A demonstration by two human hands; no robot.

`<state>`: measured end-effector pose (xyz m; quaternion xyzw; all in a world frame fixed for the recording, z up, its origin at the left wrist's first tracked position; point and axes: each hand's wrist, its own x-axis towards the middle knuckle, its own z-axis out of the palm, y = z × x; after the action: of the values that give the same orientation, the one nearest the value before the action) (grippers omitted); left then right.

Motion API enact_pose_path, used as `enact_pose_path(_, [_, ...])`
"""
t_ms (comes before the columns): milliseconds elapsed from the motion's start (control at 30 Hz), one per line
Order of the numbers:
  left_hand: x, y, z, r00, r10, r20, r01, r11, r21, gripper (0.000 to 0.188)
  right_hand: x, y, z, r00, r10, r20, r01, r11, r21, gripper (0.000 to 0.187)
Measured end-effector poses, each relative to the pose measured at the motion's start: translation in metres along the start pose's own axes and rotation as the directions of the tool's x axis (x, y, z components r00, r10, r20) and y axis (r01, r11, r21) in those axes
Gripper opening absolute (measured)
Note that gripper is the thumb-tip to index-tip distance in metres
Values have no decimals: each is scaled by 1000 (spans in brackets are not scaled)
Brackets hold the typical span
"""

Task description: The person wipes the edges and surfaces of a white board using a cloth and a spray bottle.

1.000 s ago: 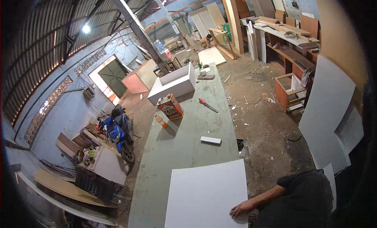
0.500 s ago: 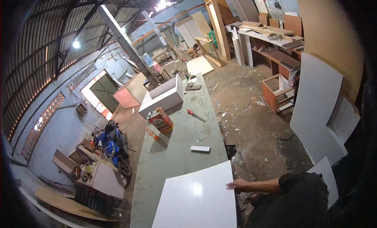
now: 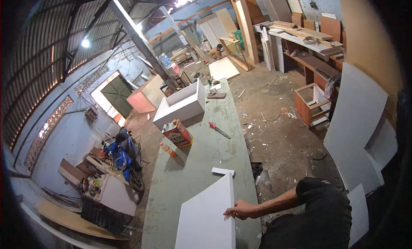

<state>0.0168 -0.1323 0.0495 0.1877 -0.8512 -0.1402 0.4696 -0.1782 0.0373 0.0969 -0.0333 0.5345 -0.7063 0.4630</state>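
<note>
My right hand (image 3: 241,210) reaches in from the lower right and grips the right edge of a white board (image 3: 204,219), fingers closed over it. The board is tilted, its right edge raised so that its side shows. Past its far corner lies a small white block (image 3: 222,170), partly covered by that corner. Both are at the long green-grey workbench (image 3: 165,193). My left hand is out of view.
Farther along the bench are a small orange-capped bottle (image 3: 167,149), a rectangular metal can (image 3: 177,133), a red-handled saw-like tool (image 3: 219,130) and an open white box (image 3: 182,105). White panels (image 3: 354,124) lean at the right. Another person (image 3: 216,51) crouches far back.
The board has gone from lying flat to tilted, its right edge lifted and shifted left. My right hand has moved left with that edge and now grips it more firmly.
</note>
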Motion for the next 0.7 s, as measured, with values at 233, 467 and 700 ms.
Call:
enact_pose_path(233, [6,0,-9,999,2,-40,0,998,58,53,13,-24,17,994,80,72,-71,990,-121,37])
enact_pose_path(467, [-1,-18,-43,994,22,-107,-4,987,162,52,36,-78,38,992,84,93,-52,951,-304,36])
enact_pose_path(700, [46,-37,-122,922,257,-289,-191,952,238,51,73,-132,45,878,-437,196,437,898,43,31])
